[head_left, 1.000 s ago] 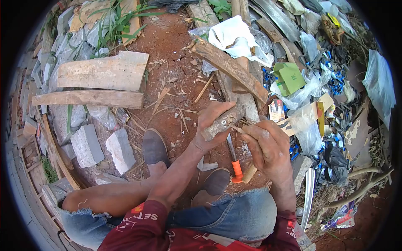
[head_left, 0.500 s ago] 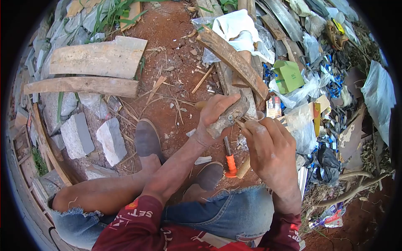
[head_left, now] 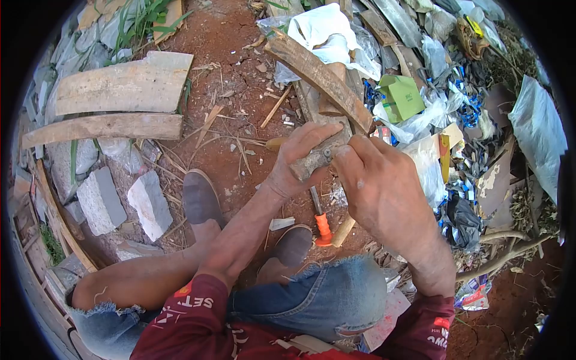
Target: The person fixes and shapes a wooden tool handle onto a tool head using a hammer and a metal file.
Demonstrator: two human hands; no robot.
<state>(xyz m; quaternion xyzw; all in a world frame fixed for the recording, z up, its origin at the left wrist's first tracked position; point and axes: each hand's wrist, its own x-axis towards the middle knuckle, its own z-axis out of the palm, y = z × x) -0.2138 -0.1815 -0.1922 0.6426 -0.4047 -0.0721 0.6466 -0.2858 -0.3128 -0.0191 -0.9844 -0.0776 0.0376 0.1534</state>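
My left hand (head_left: 306, 147) is wrapped round a worn grey block (head_left: 315, 157) with a small round metal piece at its near right side. My right hand (head_left: 375, 174) is closed, thumb and fingers pinched together right at that metal piece; what they pinch is hidden behind the knuckles. Under the hands, an orange-handled tool with a metal shaft, like a screwdriver (head_left: 323, 229), lies on the soil beside a short wooden stick (head_left: 343, 231). A yellowish rounded wooden end (head_left: 275, 144) shows just left of my left hand.
A long curved plank (head_left: 321, 78) lies beyond my hands, near a white plastic bag (head_left: 327, 33). Plastic scraps and a green box (head_left: 401, 98) cover the right side. Boards (head_left: 126, 84) and broken pale blocks (head_left: 102, 201) lie left, near my shoes (head_left: 203, 198).
My right hand has turned and closed in on the block, its forearm swinging outward to the right. My left hand keeps its hold. The whole view has shifted slightly.
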